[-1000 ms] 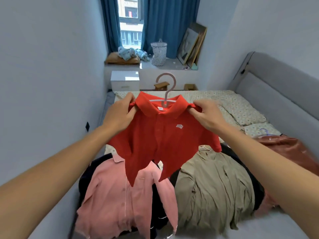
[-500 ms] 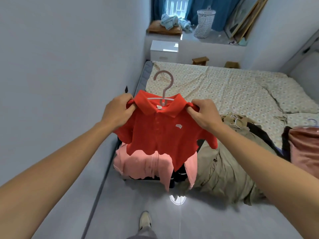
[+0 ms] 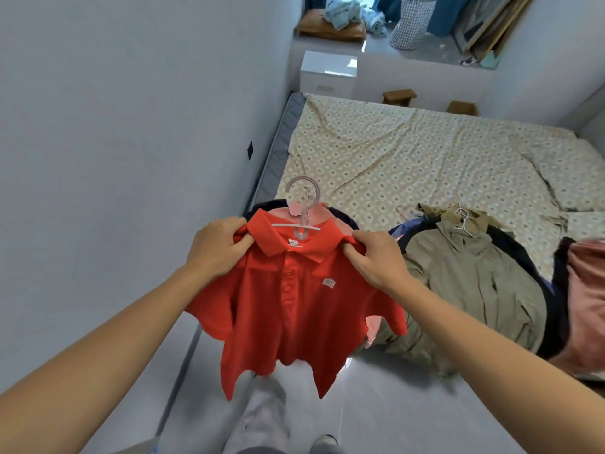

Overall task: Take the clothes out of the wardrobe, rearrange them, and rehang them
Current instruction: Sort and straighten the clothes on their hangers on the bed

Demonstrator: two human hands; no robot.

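Both hands, left hand (image 3: 218, 246) and right hand (image 3: 376, 261), pinch the red polo shirt (image 3: 294, 309) by its shoulders (on a pink hanger (image 3: 302, 204)) before the bed (image 3: 409, 152).

We saw that the red polo shirt (image 3: 294, 306) was a matt knitted cloth with a fine pebbled texture, and it hung on a pale pink hanger (image 3: 302, 204) of smooth plastic. The khaki jacket (image 3: 471, 283) looked like a thin, crinkled woven fabric, while the bedsheet (image 3: 409, 158) was soft printed cotton, creased all over. The floor (image 3: 393, 404) was smooth and faintly glossy, and the white bedside cabinet (image 3: 327, 72) had a shiny lacquered top.
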